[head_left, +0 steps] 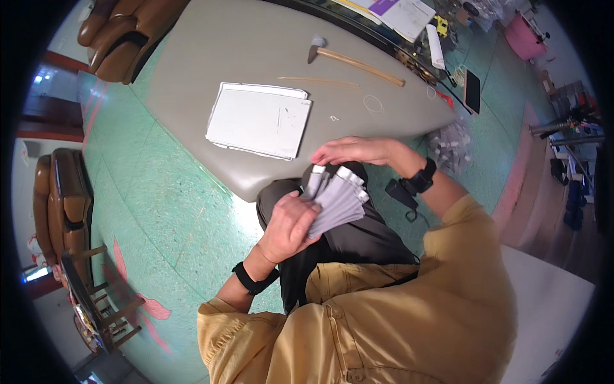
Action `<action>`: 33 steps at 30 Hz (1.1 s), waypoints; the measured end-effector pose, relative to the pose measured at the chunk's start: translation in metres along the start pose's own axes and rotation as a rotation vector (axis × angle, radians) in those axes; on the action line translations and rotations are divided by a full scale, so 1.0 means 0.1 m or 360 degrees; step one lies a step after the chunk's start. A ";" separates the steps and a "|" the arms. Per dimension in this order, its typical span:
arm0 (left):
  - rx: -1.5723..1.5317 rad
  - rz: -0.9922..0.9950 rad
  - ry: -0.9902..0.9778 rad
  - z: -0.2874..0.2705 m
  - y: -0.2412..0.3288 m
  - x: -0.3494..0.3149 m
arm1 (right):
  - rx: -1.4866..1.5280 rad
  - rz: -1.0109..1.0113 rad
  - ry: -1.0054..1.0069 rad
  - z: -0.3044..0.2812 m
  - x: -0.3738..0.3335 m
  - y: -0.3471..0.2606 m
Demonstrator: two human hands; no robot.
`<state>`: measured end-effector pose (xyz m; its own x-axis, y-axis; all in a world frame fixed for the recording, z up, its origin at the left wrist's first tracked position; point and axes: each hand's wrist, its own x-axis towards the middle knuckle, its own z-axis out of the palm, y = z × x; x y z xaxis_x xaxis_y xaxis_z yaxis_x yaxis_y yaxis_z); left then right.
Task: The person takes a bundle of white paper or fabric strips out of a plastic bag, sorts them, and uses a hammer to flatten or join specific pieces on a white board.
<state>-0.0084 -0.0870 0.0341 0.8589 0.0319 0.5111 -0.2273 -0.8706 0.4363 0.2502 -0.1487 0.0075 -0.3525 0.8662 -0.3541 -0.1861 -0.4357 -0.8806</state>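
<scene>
My left hand is closed round a fanned stack of flat grey fabric strips with white ends. The stack is above my lap, its white ends pointing away from me. One strip stands apart from the rest at the left of the fan. Just beyond the white ends, my right hand is stretched out nearly flat, palm turned down and fingers together. Its fingertips are close to the separate strip; whether they touch it I cannot tell.
On the grey padded table lie a white flat board, a hammer, a thin stick and a loop of thread. A phone is at the right edge. Brown leather seats and a wooden chair stand left.
</scene>
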 end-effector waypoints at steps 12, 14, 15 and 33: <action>0.0058 0.0578 -0.0162 -0.01 0.24 0.00 | 0.0236 0.0626 -0.1070 0.47 -0.02 0.17; 0.0035 0.0652 0.0006 0.03 0.25 0.03 | 0.0206 0.0654 -0.1170 0.54 -0.01 0.21; 0.0029 0.0655 0.0005 0.02 0.26 0.03 | 0.0197 0.0675 -0.1167 0.58 -0.02 0.23; -0.2456 -0.1892 0.0420 0.16 0.06 0.08 | 0.0711 0.0207 0.0452 0.59 -0.03 0.21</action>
<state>0.0044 -0.1002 0.0292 0.8074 0.3661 -0.4627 0.0518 0.7372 0.6737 0.1931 -0.1749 0.0085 -0.1482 0.8034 -0.5767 -0.5510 -0.5514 -0.6265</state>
